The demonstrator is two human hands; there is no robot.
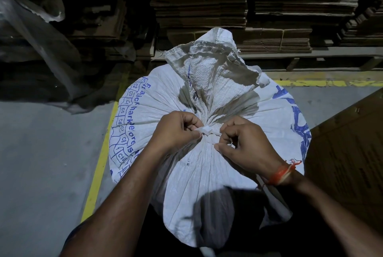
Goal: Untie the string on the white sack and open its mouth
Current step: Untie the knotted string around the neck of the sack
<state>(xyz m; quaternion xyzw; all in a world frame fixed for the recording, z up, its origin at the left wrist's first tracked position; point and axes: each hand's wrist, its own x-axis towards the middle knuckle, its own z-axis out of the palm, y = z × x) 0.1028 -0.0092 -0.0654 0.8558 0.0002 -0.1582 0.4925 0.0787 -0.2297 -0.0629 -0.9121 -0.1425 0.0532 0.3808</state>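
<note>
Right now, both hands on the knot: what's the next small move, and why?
Probably pull the loose end out through the knot with the left hand while the right hand steadies the other side. The string is still cinched round the neck of the sack, the mouth above it is still gathered, and both hands already pinch at the knot, so regripping looks unnecessary.

**Sack on the floor, stacks behind**

The sack (207,111) stood on the floor (41,153) directly before the person. The left hand (176,130) and right hand (246,143) met at the string (208,130) round its neck, left and right of the knot. Cardboard stacks (269,18) lay behind the sack, a floor line (99,163) to its left, and a carton (348,143) to its right.
</note>
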